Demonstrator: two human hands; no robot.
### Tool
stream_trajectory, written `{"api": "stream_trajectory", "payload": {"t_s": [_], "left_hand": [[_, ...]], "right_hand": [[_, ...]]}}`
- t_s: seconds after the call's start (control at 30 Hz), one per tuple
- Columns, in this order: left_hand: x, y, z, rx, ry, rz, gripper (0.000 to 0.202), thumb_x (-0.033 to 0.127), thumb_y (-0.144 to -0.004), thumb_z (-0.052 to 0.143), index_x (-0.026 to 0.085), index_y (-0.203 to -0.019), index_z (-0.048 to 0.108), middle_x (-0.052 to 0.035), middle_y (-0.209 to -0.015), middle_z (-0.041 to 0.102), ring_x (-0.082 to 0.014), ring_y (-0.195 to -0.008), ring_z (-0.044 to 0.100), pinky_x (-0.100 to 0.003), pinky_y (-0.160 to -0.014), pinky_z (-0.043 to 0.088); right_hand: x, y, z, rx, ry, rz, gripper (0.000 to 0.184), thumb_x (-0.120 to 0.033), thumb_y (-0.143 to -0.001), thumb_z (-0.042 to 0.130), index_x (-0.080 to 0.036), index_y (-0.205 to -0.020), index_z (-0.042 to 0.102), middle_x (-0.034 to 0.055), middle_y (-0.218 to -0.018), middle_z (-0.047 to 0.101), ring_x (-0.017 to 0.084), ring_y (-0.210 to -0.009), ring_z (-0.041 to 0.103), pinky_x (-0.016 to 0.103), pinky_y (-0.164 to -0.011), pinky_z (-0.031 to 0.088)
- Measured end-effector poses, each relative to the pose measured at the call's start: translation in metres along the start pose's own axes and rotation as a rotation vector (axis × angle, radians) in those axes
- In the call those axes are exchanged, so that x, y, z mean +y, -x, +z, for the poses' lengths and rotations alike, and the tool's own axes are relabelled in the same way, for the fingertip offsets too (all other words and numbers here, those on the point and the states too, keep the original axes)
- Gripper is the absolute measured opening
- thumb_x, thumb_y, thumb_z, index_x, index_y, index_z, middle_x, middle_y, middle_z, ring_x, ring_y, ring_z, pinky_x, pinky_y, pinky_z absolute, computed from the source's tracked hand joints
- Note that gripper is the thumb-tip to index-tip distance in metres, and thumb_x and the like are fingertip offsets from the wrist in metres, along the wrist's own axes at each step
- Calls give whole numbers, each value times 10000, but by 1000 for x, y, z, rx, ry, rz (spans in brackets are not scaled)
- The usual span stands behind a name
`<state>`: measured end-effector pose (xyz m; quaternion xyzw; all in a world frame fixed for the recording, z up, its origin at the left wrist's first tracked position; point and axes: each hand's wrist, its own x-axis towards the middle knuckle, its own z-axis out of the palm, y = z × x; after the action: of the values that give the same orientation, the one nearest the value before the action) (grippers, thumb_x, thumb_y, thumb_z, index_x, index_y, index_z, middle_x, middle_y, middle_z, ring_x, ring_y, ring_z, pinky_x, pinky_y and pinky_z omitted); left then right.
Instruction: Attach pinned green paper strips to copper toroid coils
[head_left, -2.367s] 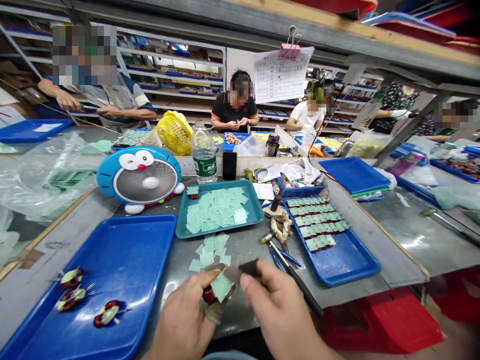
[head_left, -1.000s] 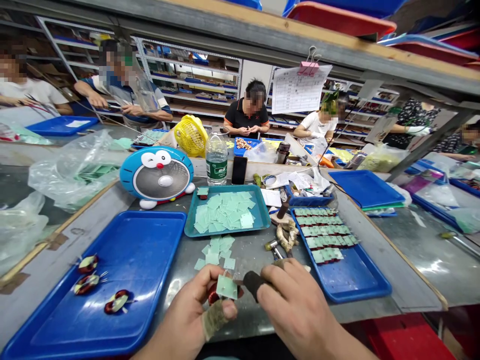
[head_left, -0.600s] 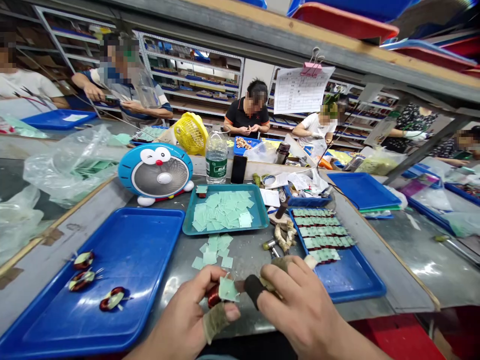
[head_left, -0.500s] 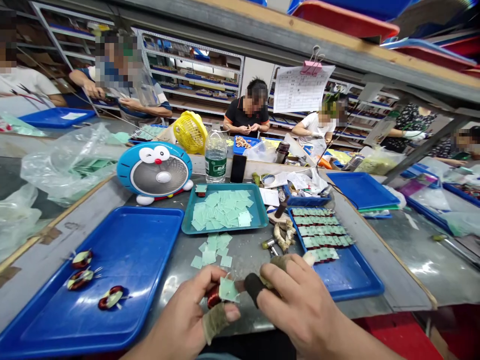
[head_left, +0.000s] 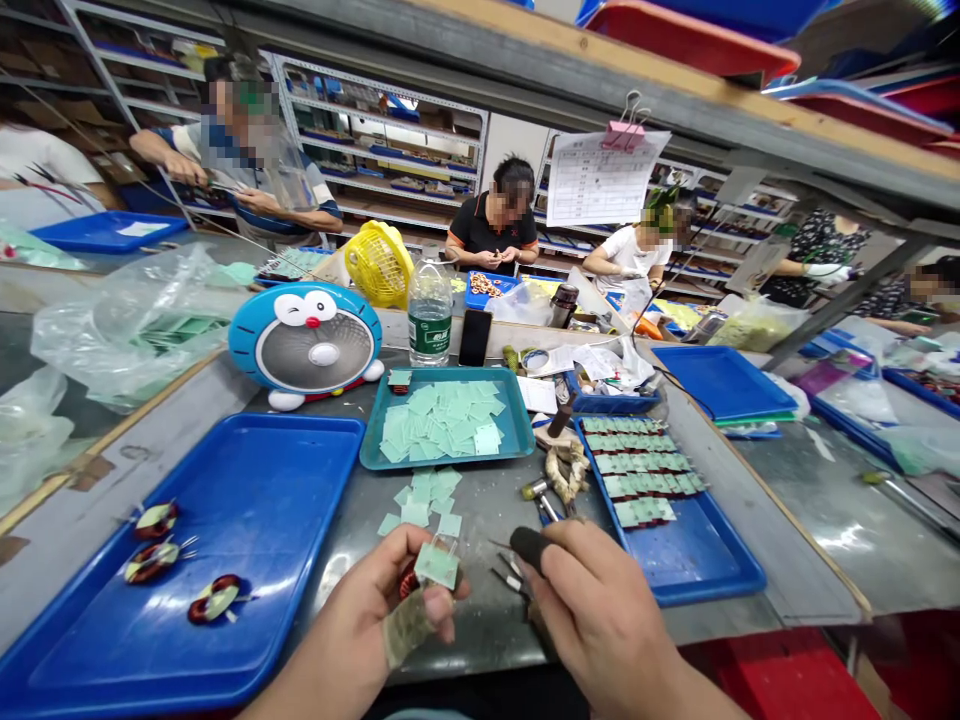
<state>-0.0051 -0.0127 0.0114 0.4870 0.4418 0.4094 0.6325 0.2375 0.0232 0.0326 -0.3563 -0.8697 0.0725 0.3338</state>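
Note:
My left hand point(head_left: 390, 600) grips a toroidal coil point(head_left: 407, 578) wound with red-brown wire, with a pale green square board point(head_left: 437, 566) on it. Wire ends stick up through the board. A beige wrap covers the left thumb. To the right, apart from the coil, my right hand point(head_left: 592, 590) is closed, a black cover point(head_left: 529, 548) on one finger. Slim dark-and-light tool tips point(head_left: 511, 578) show beside its fingers; whether the hand holds them I cannot tell. Loose green boards point(head_left: 421, 492) lie just beyond my left hand.
At left, a blue tray point(head_left: 300, 450) holds three coils. A teal tray point(head_left: 525, 440) carries many green boards. Board-topped coils stand in rows in the right blue tray point(head_left: 701, 555). Pliers point(head_left: 564, 472), a blue fan point(head_left: 251, 325), a bottle point(head_left: 430, 315) and a phone point(head_left: 475, 338) lie beyond; co-workers sit opposite.
My right hand has drawn back to the right, away from the coil, uncovering the tool tips. My left hand has shifted slightly left and tilted the board.

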Motion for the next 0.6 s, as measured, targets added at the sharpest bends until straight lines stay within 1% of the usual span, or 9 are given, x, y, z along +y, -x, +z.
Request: {"api": "stream_trajectory", "payload": {"t_s": [0.1,0.2,0.33,0.4,0.5,0.6], "left_hand": [[-1,-2,1,-38,64,-13,405,575,-936,659,193,-1051,588,-42,-998,670,-152,-772,612,-270,-726,433],[-2,-4,1,-67,97,-7,404,573,-944,651,195,-1071,588,-41,-1014,666,-151,-776,621,-278,-750,443],[0,-5,2,-62,90,2,388,556,-931,677,197,-1044,585,-33,-974,643,-158,-779,609,-274,-735,448],[-1,-5,3,-48,85,11,388,553,-918,693,199,-1037,586,-21,-920,620,-156,-774,578,-263,-716,448],[-4,-3,4,-40,49,19,380,535,-906,713,206,-1046,583,-5,-864,582,-155,-776,524,-248,-694,443],[-7,-2,2,-37,-27,21,361,513,-905,718,211,-1044,577,-6,-881,578,-162,-793,509,-256,-707,452]], "right_hand": [[-5,-3,1,-33,-36,1,156,-87,-1004,511,-186,-891,557,41,-862,598,174,-758,531,302,-688,389],[-11,-7,-2,-53,-48,-18,135,-92,-998,509,-186,-927,577,33,-842,588,173,-736,520,303,-667,374],[-17,-16,-11,-55,24,-88,187,-107,-1009,486,-193,-865,570,28,-801,579,179,-703,493,327,-636,329],[-18,-22,-17,-72,99,-139,265,-153,-1048,416,-201,-838,570,35,-799,585,191,-693,477,348,-632,300],[-19,-30,-27,-139,210,-259,373,-216,-1074,311,-206,-833,595,57,-843,620,211,-687,460,378,-649,284],[-19,-35,-36,-180,261,-362,380,-192,-1052,315,-203,-808,606,65,-871,648,210,-675,450,395,-669,294]]}}
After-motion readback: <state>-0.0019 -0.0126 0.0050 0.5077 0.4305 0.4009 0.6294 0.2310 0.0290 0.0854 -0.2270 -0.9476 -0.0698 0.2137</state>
